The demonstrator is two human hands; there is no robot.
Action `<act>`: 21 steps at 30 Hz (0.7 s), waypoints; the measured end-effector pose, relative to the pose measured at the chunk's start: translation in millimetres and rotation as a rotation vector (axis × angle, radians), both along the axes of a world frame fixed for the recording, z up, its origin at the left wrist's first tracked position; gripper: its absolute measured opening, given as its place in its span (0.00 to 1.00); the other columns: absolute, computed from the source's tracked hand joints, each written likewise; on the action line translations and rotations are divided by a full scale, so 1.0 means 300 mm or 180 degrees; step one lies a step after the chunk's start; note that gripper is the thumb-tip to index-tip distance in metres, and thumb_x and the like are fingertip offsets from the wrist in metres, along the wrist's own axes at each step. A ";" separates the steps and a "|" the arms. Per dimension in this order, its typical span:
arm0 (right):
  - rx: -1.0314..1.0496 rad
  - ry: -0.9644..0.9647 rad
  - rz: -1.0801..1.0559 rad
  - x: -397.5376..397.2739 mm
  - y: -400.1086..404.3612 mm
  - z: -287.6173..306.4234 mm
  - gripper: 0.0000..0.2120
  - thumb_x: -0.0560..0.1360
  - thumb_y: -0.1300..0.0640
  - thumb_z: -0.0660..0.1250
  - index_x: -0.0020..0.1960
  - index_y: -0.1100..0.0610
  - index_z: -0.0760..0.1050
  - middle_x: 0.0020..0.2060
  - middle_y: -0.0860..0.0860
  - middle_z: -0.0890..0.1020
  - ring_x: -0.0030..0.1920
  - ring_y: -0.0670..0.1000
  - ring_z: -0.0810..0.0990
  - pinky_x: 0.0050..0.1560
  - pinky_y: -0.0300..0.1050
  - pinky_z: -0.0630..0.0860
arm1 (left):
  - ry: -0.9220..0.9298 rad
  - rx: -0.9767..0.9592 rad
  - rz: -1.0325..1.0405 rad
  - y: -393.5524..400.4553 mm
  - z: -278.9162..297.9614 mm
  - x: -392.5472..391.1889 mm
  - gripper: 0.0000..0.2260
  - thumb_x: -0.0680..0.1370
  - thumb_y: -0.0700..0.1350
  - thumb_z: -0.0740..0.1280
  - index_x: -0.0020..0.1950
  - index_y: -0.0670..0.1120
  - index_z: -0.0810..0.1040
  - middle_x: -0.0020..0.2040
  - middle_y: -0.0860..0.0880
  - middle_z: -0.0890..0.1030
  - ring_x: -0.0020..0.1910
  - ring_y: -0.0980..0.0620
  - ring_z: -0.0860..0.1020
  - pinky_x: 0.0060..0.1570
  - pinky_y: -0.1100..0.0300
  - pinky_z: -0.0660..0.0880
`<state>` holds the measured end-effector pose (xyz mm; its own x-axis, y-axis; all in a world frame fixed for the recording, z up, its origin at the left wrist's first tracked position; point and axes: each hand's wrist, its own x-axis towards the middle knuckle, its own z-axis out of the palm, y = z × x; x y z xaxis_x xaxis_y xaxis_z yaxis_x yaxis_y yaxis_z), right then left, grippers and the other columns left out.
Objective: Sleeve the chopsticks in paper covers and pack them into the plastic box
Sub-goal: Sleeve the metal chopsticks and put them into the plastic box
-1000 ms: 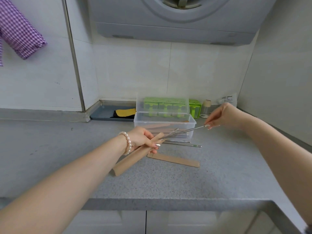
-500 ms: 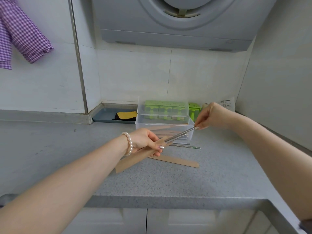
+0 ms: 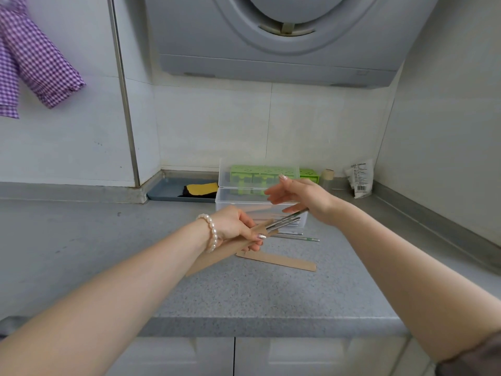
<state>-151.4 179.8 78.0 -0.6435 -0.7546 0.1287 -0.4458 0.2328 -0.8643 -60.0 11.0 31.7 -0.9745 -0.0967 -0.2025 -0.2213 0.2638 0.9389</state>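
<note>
- Your right hand has let go of the metal chopsticks: a second ago it pinched their far ends, now its fingers are spread and hold nothing.
- Your left hand still grips the brown paper cover, with the chopsticks pushed most of the way in and their ends sticking out.
- The pair looks nearly sleeved; the plastic box waits just beyond.
- More chopsticks and a spare cover lie on the countertop.
</note>
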 end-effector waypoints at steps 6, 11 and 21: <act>-0.0126 -0.0248 0.0123 0.009 -0.017 -0.028 0.23 0.81 0.44 0.47 0.55 0.53 0.78 0.57 0.55 0.80 0.60 0.51 0.77 0.62 0.56 0.72 | 0.0024 -0.0009 -0.0014 0.004 0.000 -0.001 0.10 0.70 0.34 0.72 0.49 0.31 0.78 0.33 0.44 0.83 0.31 0.51 0.82 0.30 0.62 0.78; -0.0352 -0.0438 0.0132 0.015 -0.030 -0.052 0.23 0.81 0.45 0.47 0.53 0.52 0.79 0.57 0.55 0.80 0.60 0.51 0.77 0.62 0.54 0.73 | -0.0015 0.0014 -0.0022 0.004 -0.003 -0.003 0.08 0.70 0.34 0.72 0.47 0.32 0.79 0.34 0.44 0.84 0.32 0.51 0.83 0.33 0.62 0.79; -0.0164 0.0006 -0.0805 -0.046 0.008 -0.040 0.12 0.78 0.53 0.62 0.53 0.60 0.79 0.37 0.53 0.78 0.35 0.49 0.74 0.37 0.41 0.72 | 0.0236 -0.0104 0.0152 -0.034 0.028 -0.007 0.05 0.72 0.33 0.69 0.47 0.35 0.80 0.38 0.43 0.84 0.35 0.51 0.83 0.37 0.61 0.80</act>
